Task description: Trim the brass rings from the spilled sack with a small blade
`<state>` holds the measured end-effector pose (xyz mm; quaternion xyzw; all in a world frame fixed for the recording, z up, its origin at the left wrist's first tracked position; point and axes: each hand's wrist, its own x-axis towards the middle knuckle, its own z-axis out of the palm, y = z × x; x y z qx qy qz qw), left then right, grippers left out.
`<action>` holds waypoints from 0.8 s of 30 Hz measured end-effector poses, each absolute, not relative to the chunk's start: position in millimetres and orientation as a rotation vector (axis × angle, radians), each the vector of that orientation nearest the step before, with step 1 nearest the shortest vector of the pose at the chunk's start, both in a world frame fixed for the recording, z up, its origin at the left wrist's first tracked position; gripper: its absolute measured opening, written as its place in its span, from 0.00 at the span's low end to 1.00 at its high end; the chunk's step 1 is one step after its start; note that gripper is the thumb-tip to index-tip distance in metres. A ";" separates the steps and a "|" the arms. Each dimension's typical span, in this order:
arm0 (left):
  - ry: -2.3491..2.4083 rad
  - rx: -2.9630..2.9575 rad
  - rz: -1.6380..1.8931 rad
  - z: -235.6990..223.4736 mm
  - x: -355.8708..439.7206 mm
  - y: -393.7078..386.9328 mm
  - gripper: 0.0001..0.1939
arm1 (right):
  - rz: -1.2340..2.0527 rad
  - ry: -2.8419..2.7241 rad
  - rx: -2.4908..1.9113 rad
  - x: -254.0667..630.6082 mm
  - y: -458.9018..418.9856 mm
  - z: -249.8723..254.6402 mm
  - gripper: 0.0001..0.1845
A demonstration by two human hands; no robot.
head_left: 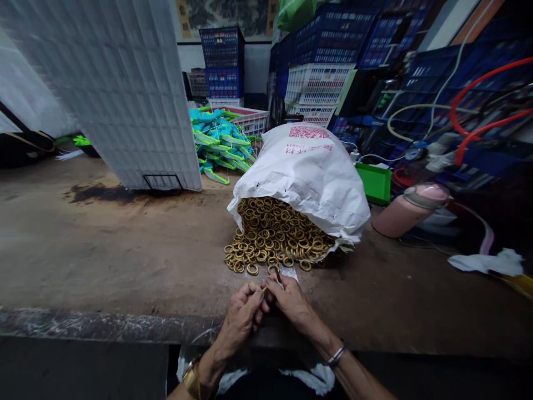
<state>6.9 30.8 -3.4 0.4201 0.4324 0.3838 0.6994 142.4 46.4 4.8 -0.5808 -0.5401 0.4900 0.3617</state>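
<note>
Just over the table's front edge my two hands meet. My left hand (242, 311) is closed, pinching a small gold-coloured ring (264, 290) seen nearly edge-on. My right hand (291, 300) is closed around a thin dark tool (278, 274) whose tip sticks up past the fingers; its kind is too small to tell. Its fingertips touch the same ring. Beyond the hands, a white woven sack (303, 172) lies on its side, mouth towards me. Many gold-coloured rings (270, 236) spill from it onto the table.
A worn brown table (125, 261) spreads out around me. To the left stands a tall pale ribbed panel (141, 94). Turquoise and green pieces (222, 141) are piled behind. On the right are a pink bottle (410, 211), a green tray (375, 182) and red hoses (466, 136). Blue crates (225, 83) rise behind.
</note>
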 end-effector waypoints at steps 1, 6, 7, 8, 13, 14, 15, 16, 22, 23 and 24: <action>0.961 0.926 0.863 -4.1 7.1 30.6 0.17 | 1.188 -1.421 -1.535 143.9 46.3 3.7 0.13; 0.963 0.898 0.870 2.2 9.3 30.5 0.18 | 0.824 -1.841 -1.651 148.8 38.3 4.5 0.08; 0.969 0.900 0.875 3.8 9.6 30.6 0.18 | 0.801 -1.934 -1.665 148.4 36.2 6.0 0.09; 0.977 0.908 0.880 4.8 9.8 30.7 0.18 | 0.775 -2.008 -1.684 147.7 34.4 7.6 0.11; 1.017 1.003 0.914 -2.0 8.9 32.2 0.17 | 0.695 -2.170 -1.754 143.6 31.9 11.9 0.16; 1.018 1.023 0.926 -4.1 8.4 32.3 0.17 | 0.706 -2.190 -1.759 143.5 32.5 11.6 0.17; 1.020 1.040 0.938 -5.6 7.8 32.0 0.17 | 0.718 -2.207 -1.768 143.8 33.2 10.9 0.17; 1.025 1.054 0.943 -6.0 7.2 31.3 0.17 | 0.724 -2.221 -1.781 144.6 34.2 9.7 0.18; 0.938 1.019 0.867 10.5 2.3 19.6 0.17 | 0.638 -2.077 -1.917 153.9 44.1 -1.2 0.16; 0.908 0.973 0.864 13.4 2.0 18.7 0.17 | 0.651 -2.020 -1.885 153.9 45.6 -1.5 0.14; 0.880 0.911 0.873 15.6 1.9 18.5 0.16 | 0.682 -1.946 -1.842 152.9 46.6 -0.8 0.11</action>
